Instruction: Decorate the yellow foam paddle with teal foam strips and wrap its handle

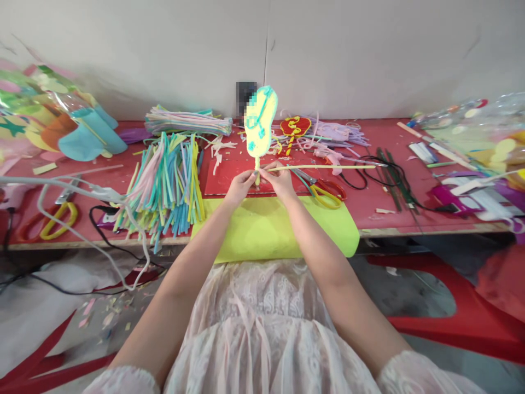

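Upright before me stands a yellow oval craft piece with teal trim and small teal shapes, on a thin stem wrapped in yellow. My left hand pinches the lower stem between thumb and finger. Beside it, my right hand is closed in a pinch on a pale yellow pipe cleaner, whose long free end sticks out to the right. Both hands' fingertips nearly meet at the stem. Below them lie a red board and a yellow-green sheet hanging over the table edge.
A bundle of coloured pipe cleaners lies left, another behind it. Scissors rest right of my hands, more scissors far left. A red and yellow piece, pink glue gun and black cord lie beyond.
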`<act>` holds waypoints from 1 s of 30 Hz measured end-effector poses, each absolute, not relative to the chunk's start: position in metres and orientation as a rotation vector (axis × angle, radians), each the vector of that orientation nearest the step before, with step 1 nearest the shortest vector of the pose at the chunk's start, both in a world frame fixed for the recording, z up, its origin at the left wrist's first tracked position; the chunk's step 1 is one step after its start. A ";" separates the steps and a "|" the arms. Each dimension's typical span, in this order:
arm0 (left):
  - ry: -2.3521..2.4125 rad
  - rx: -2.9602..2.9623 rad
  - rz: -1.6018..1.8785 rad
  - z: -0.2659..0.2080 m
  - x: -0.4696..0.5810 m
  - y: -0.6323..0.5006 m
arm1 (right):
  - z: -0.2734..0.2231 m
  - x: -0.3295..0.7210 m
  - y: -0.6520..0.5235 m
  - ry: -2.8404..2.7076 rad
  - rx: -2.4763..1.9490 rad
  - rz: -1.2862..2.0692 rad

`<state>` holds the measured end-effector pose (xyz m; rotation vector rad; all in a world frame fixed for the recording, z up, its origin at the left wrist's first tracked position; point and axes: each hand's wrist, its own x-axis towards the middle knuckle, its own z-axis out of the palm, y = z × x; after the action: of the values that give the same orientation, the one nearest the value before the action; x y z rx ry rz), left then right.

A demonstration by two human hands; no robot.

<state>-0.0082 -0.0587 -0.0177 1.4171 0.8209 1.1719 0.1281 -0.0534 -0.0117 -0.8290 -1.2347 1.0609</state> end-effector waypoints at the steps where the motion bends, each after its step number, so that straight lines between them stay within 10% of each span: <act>1: 0.828 1.424 1.175 -0.018 -0.009 -0.059 | -0.011 0.128 -0.054 -1.240 -0.824 1.062; 30: 0.923 1.667 1.199 -0.016 -0.014 -0.055 | -0.009 0.126 -0.054 -1.174 -0.803 1.152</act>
<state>-0.0136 -0.0553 -0.0163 1.6667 0.9227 1.1991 0.1255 -0.0544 -0.0093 -0.8033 -1.1744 1.1516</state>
